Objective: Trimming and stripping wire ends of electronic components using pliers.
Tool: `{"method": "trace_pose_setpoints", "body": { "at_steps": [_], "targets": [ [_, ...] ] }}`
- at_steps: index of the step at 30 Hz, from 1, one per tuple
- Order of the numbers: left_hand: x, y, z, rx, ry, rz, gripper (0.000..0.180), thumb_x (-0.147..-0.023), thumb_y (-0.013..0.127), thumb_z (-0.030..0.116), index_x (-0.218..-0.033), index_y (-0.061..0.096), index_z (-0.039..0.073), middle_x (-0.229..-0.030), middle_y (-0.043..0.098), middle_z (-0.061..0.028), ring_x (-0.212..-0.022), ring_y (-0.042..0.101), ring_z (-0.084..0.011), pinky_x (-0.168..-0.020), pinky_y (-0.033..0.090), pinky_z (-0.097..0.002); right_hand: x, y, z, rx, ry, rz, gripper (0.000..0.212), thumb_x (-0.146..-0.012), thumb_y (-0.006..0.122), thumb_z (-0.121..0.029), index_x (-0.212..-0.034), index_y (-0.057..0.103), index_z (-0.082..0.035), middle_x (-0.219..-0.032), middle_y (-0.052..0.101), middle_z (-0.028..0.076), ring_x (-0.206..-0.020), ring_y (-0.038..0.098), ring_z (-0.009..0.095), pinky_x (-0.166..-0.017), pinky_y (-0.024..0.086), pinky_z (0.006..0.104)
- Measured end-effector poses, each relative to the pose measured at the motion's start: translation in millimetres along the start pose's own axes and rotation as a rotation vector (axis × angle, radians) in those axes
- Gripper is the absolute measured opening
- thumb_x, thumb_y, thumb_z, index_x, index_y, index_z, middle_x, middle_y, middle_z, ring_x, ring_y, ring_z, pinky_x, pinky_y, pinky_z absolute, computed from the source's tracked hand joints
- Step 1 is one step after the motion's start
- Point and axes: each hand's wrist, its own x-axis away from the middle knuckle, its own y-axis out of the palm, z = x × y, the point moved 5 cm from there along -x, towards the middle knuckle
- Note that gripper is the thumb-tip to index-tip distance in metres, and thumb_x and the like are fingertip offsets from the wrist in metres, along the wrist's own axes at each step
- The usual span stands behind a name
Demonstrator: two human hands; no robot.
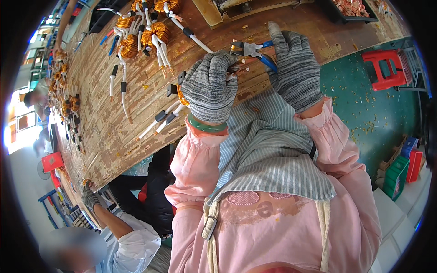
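My left hand [210, 86], in a grey striped knit glove, is closed around a copper-wound coil [183, 96]. The glove hides most of it; orange winding and white-sleeved leads [169, 113] with black bands stick out on the left. Short lead ends [233, 75] poke out near my fingertips. In my right hand [295, 66], gloved alike, are cutting pliers [250, 49] with blue handles. Their jaws point left, close to the fingers of my left hand. Whether the jaws touch a lead cannot be made out.
Several more coils [156, 34] with white leads lie at the far left of the worn wooden table [102, 132]. A black tray [348, 18] of copper scraps stands at the far right. Right of me is a red stool [387, 68]. A co-worker's gloved hand [91, 198] rests by the left edge.
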Motion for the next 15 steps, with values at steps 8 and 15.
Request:
{"method": "trace_pose_setpoints", "body": {
  "at_steps": [8, 15],
  "targets": [
    [0.9, 2.0, 3.9, -0.062, 0.087, 0.06, 0.022, -0.063, 0.067, 0.002, -0.083, 0.059, 0.008, -0.074, 0.063, -0.0065, -0.065, 0.063, -0.0206, -0.059, 0.049, -0.0287, -5.4, 3.8, -1.0, 0.11, 0.036, -0.133, 0.078, -0.069, 0.067, -0.015, -0.135, 0.026, -0.007, -0.108, 0.047, 0.017, -0.099, 0.046, 0.03, -0.084, 0.044, 0.0364],
    [0.8, 4.2, 1.8, -0.021, 0.094, 0.103, 0.023, -0.062, 0.068, 0.002, -0.083, 0.06, 0.007, -0.075, 0.063, -0.007, -0.065, 0.063, -0.0213, -0.06, 0.049, -0.0283, -8.4, 1.8, -3.3, 0.178, 0.038, -0.233, 0.067, -0.073, 0.064, -0.021, -0.131, 0.033, -0.008, -0.101, 0.049, 0.014, -0.097, 0.048, 0.028, -0.08, 0.046, 0.0352]
  ]
}}
